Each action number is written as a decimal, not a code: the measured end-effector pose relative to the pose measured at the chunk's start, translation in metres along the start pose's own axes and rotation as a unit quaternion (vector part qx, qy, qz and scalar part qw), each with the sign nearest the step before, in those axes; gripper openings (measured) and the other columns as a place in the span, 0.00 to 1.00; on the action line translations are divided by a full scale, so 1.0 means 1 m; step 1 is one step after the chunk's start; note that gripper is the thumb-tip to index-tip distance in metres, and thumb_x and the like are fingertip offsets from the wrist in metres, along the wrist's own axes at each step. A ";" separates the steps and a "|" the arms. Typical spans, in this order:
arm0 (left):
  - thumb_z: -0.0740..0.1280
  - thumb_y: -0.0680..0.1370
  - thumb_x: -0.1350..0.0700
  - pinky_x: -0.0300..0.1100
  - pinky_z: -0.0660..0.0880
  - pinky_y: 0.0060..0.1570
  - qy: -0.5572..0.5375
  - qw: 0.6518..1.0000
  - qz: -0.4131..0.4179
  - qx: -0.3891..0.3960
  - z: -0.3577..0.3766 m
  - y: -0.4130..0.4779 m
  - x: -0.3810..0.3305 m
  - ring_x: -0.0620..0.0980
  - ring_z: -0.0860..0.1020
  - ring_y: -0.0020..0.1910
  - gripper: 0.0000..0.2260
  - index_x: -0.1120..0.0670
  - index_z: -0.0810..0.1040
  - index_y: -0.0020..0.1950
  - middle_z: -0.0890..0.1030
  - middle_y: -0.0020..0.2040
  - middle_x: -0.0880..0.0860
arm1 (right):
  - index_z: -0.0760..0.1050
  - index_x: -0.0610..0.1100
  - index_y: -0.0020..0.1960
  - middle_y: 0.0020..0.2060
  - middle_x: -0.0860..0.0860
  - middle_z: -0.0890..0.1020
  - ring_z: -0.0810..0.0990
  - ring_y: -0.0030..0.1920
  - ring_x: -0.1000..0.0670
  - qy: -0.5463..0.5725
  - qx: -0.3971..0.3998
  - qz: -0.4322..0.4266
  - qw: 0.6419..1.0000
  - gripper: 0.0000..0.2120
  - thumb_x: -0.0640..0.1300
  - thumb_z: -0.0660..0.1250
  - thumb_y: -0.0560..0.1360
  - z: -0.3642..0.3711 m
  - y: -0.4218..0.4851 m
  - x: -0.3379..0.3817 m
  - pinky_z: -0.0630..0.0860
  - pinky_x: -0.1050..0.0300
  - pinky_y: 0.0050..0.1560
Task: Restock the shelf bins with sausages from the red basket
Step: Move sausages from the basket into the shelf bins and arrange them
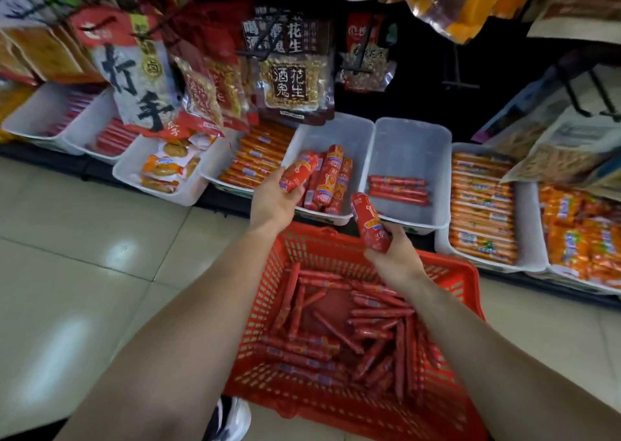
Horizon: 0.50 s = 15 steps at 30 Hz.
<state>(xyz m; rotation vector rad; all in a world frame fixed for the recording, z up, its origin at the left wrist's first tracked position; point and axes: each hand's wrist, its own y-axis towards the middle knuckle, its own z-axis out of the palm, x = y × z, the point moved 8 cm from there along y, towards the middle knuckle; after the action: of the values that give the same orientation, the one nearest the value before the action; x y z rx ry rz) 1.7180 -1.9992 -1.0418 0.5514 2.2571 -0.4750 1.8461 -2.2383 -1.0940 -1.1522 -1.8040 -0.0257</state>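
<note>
By the shelf bins (339, 131), left hand (275, 200) and right hand (398, 257), fingers (396, 239) curled round thick sausages (299, 172)

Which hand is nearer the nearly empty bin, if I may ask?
Right. The right hand is just before the nearly empty bin; the left hand is at the next bin leftward.

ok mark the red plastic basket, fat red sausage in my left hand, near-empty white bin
red plastic basket (265, 306): head view, left wall
fat red sausage (300, 172): head view, wrapper middle
near-empty white bin (410, 151): head view, bare floor
</note>
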 end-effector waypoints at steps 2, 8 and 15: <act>0.67 0.80 0.49 0.47 0.72 0.62 0.026 0.999 -0.009 0.024 0.020 0.023 0.002 0.57 0.76 0.63 0.25 0.54 0.68 0.75 0.78 0.66 0.57 | 0.65 0.53 0.72 0.57 0.47 0.78 0.81 0.48 0.47 0.002 -0.009 -0.010 1.000 0.33 0.47 0.69 0.68 0.005 0.019 -0.006 0.74 0.56 0.43; 0.67 0.79 0.51 0.45 0.72 0.58 0.072 0.997 0.000 0.024 0.026 0.023 0.043 0.57 0.76 0.63 0.22 0.55 0.72 0.72 0.77 0.67 0.57 | 0.60 0.57 0.77 0.64 0.44 0.74 0.75 0.51 0.47 -0.006 -0.061 -0.052 0.997 0.30 0.42 0.64 0.78 0.015 0.084 0.034 0.68 0.61 0.51; 0.69 0.77 0.55 0.51 0.73 0.64 0.062 0.998 0.014 -0.002 0.014 -0.006 0.087 0.54 0.76 0.63 0.20 0.55 0.76 0.69 0.77 0.65 0.54 | 0.74 0.49 0.68 0.64 0.40 0.73 0.73 0.64 0.36 -0.168 -0.019 -0.077 0.983 0.20 0.49 0.62 0.77 0.039 0.113 0.062 0.72 0.46 0.66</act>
<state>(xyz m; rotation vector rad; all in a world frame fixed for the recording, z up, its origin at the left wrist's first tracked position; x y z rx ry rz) 1.6686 -1.9900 -1.1148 0.6257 2.3648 -0.4312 1.8933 -2.1145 -1.1200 -1.0892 -2.1970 0.0458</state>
